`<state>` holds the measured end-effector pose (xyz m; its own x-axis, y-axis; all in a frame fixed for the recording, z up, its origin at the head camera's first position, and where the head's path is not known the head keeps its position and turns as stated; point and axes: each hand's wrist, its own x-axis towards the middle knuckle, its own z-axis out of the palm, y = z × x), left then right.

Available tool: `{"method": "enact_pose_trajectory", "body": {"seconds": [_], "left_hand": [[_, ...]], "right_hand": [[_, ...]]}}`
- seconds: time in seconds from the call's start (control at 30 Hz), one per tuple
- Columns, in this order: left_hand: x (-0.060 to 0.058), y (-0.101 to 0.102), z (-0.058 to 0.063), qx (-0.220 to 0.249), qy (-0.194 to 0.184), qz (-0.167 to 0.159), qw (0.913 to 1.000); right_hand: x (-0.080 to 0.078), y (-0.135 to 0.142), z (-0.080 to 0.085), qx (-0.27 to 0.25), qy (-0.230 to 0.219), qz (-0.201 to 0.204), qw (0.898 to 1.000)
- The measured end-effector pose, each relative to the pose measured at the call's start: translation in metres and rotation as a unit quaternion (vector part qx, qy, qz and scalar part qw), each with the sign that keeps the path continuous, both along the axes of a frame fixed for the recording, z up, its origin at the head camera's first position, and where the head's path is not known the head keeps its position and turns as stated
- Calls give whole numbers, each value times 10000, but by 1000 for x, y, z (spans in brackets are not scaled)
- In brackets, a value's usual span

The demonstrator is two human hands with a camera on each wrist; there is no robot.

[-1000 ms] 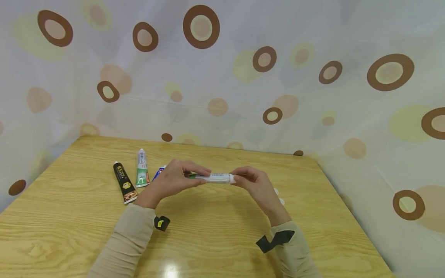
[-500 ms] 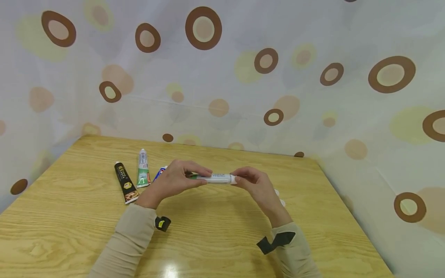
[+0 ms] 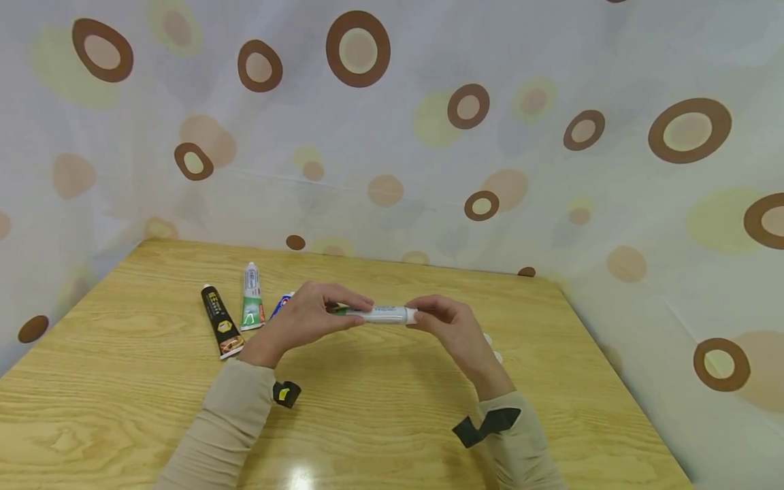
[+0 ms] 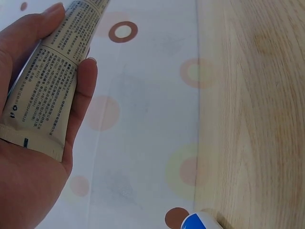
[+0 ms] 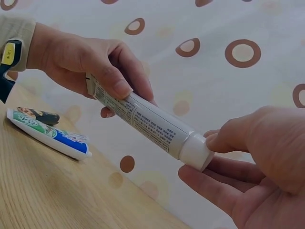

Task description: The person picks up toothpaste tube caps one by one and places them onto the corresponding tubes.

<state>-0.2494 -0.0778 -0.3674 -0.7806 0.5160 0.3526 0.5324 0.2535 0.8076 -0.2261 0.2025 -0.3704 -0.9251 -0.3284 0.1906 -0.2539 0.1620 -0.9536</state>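
only wrist views: dense print (image 4: 45, 90); left fingers (image 5: 136, 74) round tube (image 5: 152, 125), right fingers (image 5: 209, 185) round cap (image 5: 196, 151)

Against one second ago, the head view is slightly displaced. The large brown ring (image 3: 103, 63) at ten o'clock on the patterned cloth (image 3: 392, 143) appears nearer three o'clock; the large ring (image 3: 689, 131) at two o'clock appears nearer five. A brown spot (image 3: 616, 1) now shows at the one o'clock edge. The black tube (image 3: 222, 321), left hand (image 3: 305, 315), right hand (image 3: 452, 328) and white cap (image 3: 411, 316) register a trace toward three o'clock.
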Motion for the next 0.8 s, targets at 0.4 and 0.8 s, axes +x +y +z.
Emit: {"method": "enact_pose_trajectory", "body": {"seconds": [0.4, 0.8], "left_hand": [[-2, -1, -1, 35, -57, 20, 10000], [-1, 0, 0, 47, -110, -30, 9999]], "right_hand": [[-1, -1, 0, -68, -184, -126, 9997], [2, 2, 3, 9, -244, 19, 9997]]}}
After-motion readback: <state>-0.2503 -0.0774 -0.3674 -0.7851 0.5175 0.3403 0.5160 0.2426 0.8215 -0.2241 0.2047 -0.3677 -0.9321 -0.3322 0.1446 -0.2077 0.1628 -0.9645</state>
